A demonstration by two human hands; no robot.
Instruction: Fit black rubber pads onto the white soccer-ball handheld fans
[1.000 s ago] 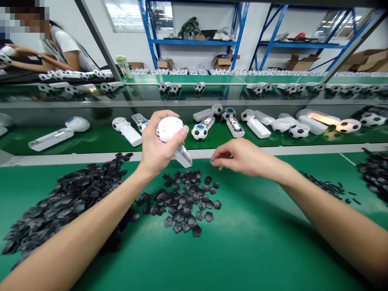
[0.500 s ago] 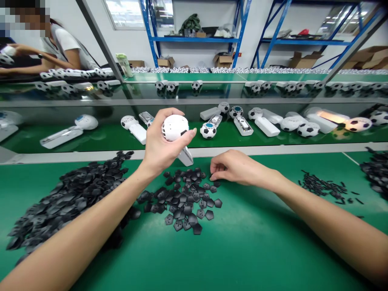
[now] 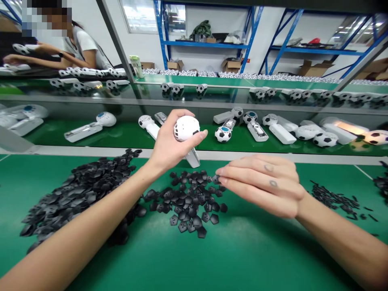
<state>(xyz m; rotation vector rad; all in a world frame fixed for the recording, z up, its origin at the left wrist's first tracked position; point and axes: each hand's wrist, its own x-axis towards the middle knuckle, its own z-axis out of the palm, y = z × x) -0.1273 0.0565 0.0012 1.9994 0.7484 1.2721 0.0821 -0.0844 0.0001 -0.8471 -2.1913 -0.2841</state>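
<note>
My left hand is closed round the ball-shaped head of a white device, whose handle slants down below the palm. Small holes and one black patch show on the ball. In a fingertip pinch, my right hand holds a small black pentagon piece, just over the right edge of a loose spread of similar black pentagon pieces on the green table. A larger heap of black pentagon pieces lies to the left, partly behind my left forearm.
Thin black strips lie at the right. Behind a pale rail, a green belt carries several white devices with football heads. A co-worker handles similar devices at the back left. Blue shelving stands against the wall.
My right hand has turned over and lifted a black pentagon piece from the spread. My left hand still holds the white device. The whole view has shifted, so the scene sits further right.
</note>
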